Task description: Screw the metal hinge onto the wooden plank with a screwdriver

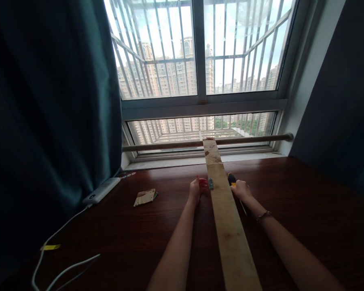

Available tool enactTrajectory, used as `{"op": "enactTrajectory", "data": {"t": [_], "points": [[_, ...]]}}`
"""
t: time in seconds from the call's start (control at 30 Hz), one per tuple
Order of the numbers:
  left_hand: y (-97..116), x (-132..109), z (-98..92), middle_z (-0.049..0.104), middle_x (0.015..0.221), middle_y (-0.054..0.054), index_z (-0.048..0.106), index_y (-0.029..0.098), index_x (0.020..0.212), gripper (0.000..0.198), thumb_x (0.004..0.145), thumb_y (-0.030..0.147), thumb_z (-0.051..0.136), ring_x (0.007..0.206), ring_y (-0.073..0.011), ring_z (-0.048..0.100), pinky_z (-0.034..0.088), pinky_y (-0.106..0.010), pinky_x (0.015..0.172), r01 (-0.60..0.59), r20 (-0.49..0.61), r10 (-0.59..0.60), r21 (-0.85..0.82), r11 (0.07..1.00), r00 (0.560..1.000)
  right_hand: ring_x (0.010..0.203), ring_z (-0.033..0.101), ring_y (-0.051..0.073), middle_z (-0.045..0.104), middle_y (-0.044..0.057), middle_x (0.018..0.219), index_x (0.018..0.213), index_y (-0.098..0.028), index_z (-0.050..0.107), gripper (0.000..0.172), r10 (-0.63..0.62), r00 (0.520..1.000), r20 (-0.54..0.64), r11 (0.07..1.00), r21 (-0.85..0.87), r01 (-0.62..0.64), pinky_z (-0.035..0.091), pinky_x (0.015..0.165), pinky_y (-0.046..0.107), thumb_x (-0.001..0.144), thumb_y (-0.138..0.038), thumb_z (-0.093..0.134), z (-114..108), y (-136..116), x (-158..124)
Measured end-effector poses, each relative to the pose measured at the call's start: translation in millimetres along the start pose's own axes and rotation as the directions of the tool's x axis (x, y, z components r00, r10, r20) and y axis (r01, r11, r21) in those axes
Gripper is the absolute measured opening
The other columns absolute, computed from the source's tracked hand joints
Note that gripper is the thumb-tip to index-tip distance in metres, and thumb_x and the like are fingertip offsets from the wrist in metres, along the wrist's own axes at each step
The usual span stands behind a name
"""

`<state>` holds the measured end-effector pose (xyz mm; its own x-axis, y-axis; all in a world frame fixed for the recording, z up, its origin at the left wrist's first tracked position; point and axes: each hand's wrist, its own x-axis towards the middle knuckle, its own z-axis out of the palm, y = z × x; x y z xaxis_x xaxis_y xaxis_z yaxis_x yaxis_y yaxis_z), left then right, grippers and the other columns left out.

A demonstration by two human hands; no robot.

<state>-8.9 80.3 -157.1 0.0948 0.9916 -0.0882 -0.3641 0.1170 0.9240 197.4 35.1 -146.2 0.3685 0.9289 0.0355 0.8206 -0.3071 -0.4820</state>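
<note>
A long pale wooden plank (pixel 227 218) lies on the dark wooden table (pixel 306 210) and runs away from me to the window rail. A small metal hinge (pixel 210 184) sits against the plank's left edge. My left hand (pixel 197 188) is closed beside the hinge, its fingers touching it. On the plank's right side my right hand (pixel 241 190) is wrapped round a yellow and black screwdriver (pixel 232 180), whose shaft points back toward me along the table.
A small wood offcut (pixel 144 197) lies left of my hands. A white power bank (pixel 101 190) with white cables (pixel 63 250) rests at the table's left edge under a dark green curtain (pixel 48 101). A metal rail (pixel 170 144) crosses the barred window behind.
</note>
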Motion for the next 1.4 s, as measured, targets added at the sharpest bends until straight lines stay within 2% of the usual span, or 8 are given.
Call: {"op": "enactTrajectory", "data": {"t": [0.1, 0.27, 0.43, 0.57, 0.63, 0.87, 1.03, 1.4], "points": [[1.2, 4.3, -8.6, 0.063, 0.065, -0.006, 0.061, 0.012, 0.073, 0.05, 0.068, 0.061, 0.055, 0.05, -0.0102, 0.056, 0.041, -0.022, 0.048, -0.093, -0.005, 0.093, -0.049, 0.994, 0.996, 0.088, 0.062, 0.032, 0.066, 0.02, 0.08, 0.067, -0.009, 0.066, 0.02, 0.026, 0.999, -0.046, 0.992, 0.127, -0.02, 0.047, 0.068, 0.031, 0.069, -0.029, 0.061, -11.2, 3.6, 7.0], [4.6, 3.9, -8.8, 0.064, 0.067, -0.007, 0.062, 0.011, 0.074, 0.05, 0.07, 0.06, 0.055, 0.053, -0.0118, 0.058, 0.042, -0.022, 0.05, 0.046, 0.128, -0.025, -0.165, 0.985, 0.991, 0.071, 0.064, 0.023, 0.066, 0.012, 0.065, 0.059, -0.013, 0.061, 0.023, 0.04, 0.987, -0.155, 0.883, 0.467, 0.037, 0.047, 0.055, 0.024, 0.072, -0.031, 0.056, -59.4, -4.8, 20.2], [-1.0, -2.6, 3.3, 0.065, 0.067, -0.006, 0.062, 0.011, 0.071, 0.043, 0.069, 0.054, 0.06, 0.056, -0.013, 0.059, 0.045, -0.023, 0.053, 0.171, 0.294, -0.123, -0.144, 0.975, 0.948, 0.067, 0.064, 0.014, 0.067, 0.007, 0.084, 0.087, -0.013, 0.059, 0.026, 0.026, 0.968, -0.249, 0.637, 0.75, 0.176, 0.051, 0.053, 0.019, 0.076, -0.036, 0.054, -112.3, -38.5, 18.0], [-2.2, -7.5, 6.9, 0.066, 0.071, -0.006, 0.062, 0.012, 0.071, 0.04, 0.07, 0.052, 0.06, 0.062, -0.0147, 0.061, 0.047, -0.025, 0.057, 0.164, 0.35, -0.099, -0.161, 0.973, 0.931, 0.066, 0.064, 0.016, 0.066, 0.005, 0.076, 0.077, -0.013, 0.061, 0.025, -0.023, 0.965, -0.261, 0.319, 0.913, 0.254, 0.054, 0.051, 0.021, 0.061, -0.03, 0.071, -130.8, -63.2, 9.0], [-1.0, -9.3, 7.1, 0.066, 0.073, -0.006, 0.062, 0.013, 0.072, 0.038, 0.07, 0.05, 0.061, 0.063, -0.0148, 0.061, 0.047, -0.024, 0.057, 0.134, 0.367, -0.064, -0.167, 0.977, 0.928, 0.064, 0.064, 0.018, 0.066, 0.005, 0.069, 0.07, -0.012, 0.062, 0.027, -0.059, 0.967, -0.249, 0.234, 0.938, 0.256, 0.055, 0.05, 0.022, 0.052, -0.024, 0.078, -131.3, -69.3, 6.4], [0.6, -12.5, 8.1, 0.066, 0.085, -0.01, 0.064, 0.012, 0.089, 0.039, 0.072, 0.047, 0.06, 0.068, -0.0164, 0.062, 0.049, -0.026, 0.06, 0.154, 0.444, -0.104, -0.078, 0.985, 0.89, 0.062, 0.064, 0.02, 0.066, 0.007, 0.066, 0.064, -0.01, 0.062, 0.033, -0.128, 0.987, -0.1, 0.356, 0.924, 0.14, 0.057, 0.052, 0.027, 0.044, -0.024, 0.085, -126.0, -72.4, -1.4], [-1.6, -13.0, 8.2, 0.065, 0.084, -0.011, 0.064, 0.01, 0.088, 0.037, 0.071, 0.043, 0.062, 0.067, -0.016, 0.061, 0.049, -0.026, 0.059, 0.187, 0.478, -0.163, -0.003, 0.982, 0.863, 0.062, 0.064, 0.021, 0.066, 0.006, 0.065, 0.064, -0.011, 0.062, 0.035, -0.189, 0.976, -0.107, 0.41, 0.895, 0.178, 0.057, 0.052, 0.029, 0.043, -0.028, 0.085, -122.9, -77.3, -9.4], [-7.5, -5.6, 10.2, 0.063, 0.073, -0.008, 0.064, 0.01, 0.074, 0.029, 0.065, 0.038, 0.063, 0.064, -0.0148, 0.059, 0.045, -0.024, 0.057, 0.054, 0.377, -0.078, 0.073, 0.996, 0.923, 0.062, 0.063, 0.02, 0.064, 0.004, 0.064, 0.065, -0.011, 0.061, 0.037, -0.239, 0.961, -0.138, 0.443, 0.865, 0.235, 0.056, 0.055, 0.03, 0.046, -0.035, 0.082, -113.7, -87.2, -11.2]]}}
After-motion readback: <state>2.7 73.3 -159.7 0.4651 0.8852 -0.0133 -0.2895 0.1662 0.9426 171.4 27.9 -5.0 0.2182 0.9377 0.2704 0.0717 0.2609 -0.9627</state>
